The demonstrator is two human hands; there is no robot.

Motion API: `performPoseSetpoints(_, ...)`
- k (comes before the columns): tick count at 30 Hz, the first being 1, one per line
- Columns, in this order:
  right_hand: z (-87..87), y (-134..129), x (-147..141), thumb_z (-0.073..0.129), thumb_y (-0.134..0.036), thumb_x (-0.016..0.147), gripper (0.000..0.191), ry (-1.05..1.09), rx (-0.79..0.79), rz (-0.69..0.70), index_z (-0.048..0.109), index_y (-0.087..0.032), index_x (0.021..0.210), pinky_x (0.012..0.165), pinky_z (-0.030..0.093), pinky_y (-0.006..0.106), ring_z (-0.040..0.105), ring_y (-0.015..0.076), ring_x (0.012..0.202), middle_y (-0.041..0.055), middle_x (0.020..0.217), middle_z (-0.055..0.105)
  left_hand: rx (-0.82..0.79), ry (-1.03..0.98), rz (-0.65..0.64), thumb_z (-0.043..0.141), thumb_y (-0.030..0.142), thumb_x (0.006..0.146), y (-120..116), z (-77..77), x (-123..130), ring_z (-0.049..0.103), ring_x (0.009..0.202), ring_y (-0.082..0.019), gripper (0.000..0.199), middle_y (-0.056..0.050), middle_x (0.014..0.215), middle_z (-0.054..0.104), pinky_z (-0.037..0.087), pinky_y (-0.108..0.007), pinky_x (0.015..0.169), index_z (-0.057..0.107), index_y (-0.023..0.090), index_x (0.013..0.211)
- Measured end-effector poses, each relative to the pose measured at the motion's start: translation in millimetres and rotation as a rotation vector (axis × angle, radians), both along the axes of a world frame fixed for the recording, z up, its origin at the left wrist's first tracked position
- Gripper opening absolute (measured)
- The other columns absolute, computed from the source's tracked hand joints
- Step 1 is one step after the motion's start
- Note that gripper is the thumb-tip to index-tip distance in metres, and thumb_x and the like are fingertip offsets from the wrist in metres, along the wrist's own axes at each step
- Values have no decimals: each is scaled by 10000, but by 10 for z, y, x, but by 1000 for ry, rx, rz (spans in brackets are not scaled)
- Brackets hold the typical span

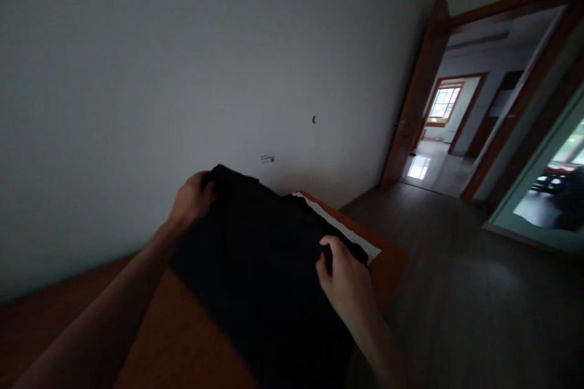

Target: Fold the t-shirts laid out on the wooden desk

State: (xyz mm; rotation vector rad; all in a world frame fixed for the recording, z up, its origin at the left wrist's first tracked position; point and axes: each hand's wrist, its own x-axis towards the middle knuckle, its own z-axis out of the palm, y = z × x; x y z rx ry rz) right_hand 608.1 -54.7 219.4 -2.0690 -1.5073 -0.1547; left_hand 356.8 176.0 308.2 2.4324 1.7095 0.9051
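A large piece of black cloth [269, 267] hangs and spreads across the middle of the head view. Dim light hides its folds, and I cannot tell which garment, if any, it is. My left hand [194, 197] grips its upper left corner and lifts it off the table, with the fingers partly behind the fabric. On the right side, my right hand [344, 270] has thumb and forefinger curled together around a bit of the same cloth. Under the cloth's far right edge, a strip of white material [340, 222] shows on the wooden table [150, 322].
A pale wall [182, 61] runs right behind the table, with a small label [267, 159] and a small hole [314, 120] in it. To the right lie a dark floor [456, 279], an open wooden door [417, 97] and a glass panel [547, 188].
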Motion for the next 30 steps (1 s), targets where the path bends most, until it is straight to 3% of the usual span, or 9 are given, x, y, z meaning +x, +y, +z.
performPoseSetpoints(3,64,138,243,516,-248,934,309,-118,-314,-259,599,-194,1227,737,535,381,690,310,989,148,1114,677,-35,8,-203,342,407,1011,210,-1,766,533,1348,-280,711,-303,1539,411,429,-367,1099,190,-65,1520)
performPoseSetpoints(7,-124,160,351,567,-307,941,289,-229,-484,-275,667,-144,1158,822,511,418,626,355,1114,206,1173,644,-114,151,-583,559,422,930,-138,-575,1044,449,1430,-272,503,-149,1512,528,342,-383,1192,594,138,1343)
performPoseSetpoints(11,-398,218,127,552,-264,937,267,-198,-496,-91,686,-138,1131,834,499,416,619,341,1103,195,1156,651,-159,212,-673,528,422,948,-749,-1398,532,508,1383,-293,419,-138,1521,517,427,-461,1145,644,204,1286)
performPoseSetpoints(14,-586,321,-235,535,-219,934,234,-168,-408,94,689,-165,1101,884,482,431,611,319,1093,163,1166,650,-124,173,-522,448,360,989,-1108,-1958,-129,578,1312,-260,359,-102,1489,553,483,-463,1104,632,260,1281)
performPoseSetpoints(17,-756,408,-681,555,-207,921,190,-115,-297,328,682,-195,1062,916,469,429,606,294,1085,120,1150,654,-46,174,-360,463,379,983,-1369,-2305,-849,655,1206,-266,329,-96,1340,669,545,-465,1036,667,266,1216)
performPoseSetpoints(19,-847,453,-979,576,-215,914,161,-83,-244,484,675,-208,1041,920,468,418,608,281,1080,97,1140,658,5,166,-284,482,378,976,-1518,-2385,-1285,680,1160,-249,314,-74,1286,701,573,-427,998,665,281,1213)
performPoseSetpoints(23,-973,581,-1517,576,-234,933,107,-31,-230,661,656,-199,994,851,482,342,662,238,986,78,1043,706,42,118,-164,493,383,961,-1801,-2332,-1901,725,1018,-237,276,-65,1130,752,592,-383,930,675,280,1141)
performPoseSetpoints(26,-1083,719,-1859,555,-328,972,166,11,-271,690,642,-188,990,709,476,290,715,221,837,73,897,746,-72,-59,-19,476,425,964,-1991,-2269,-2112,732,843,-219,253,-56,945,754,597,-328,803,669,266,995)
performPoseSetpoints(30,-1310,823,-2154,458,-417,1017,298,48,-233,680,640,-197,933,632,440,277,740,229,770,81,830,768,-203,-457,132,521,510,932,-2145,-2229,-2182,671,773,-195,310,-24,852,697,543,-292,722,629,244,1052)
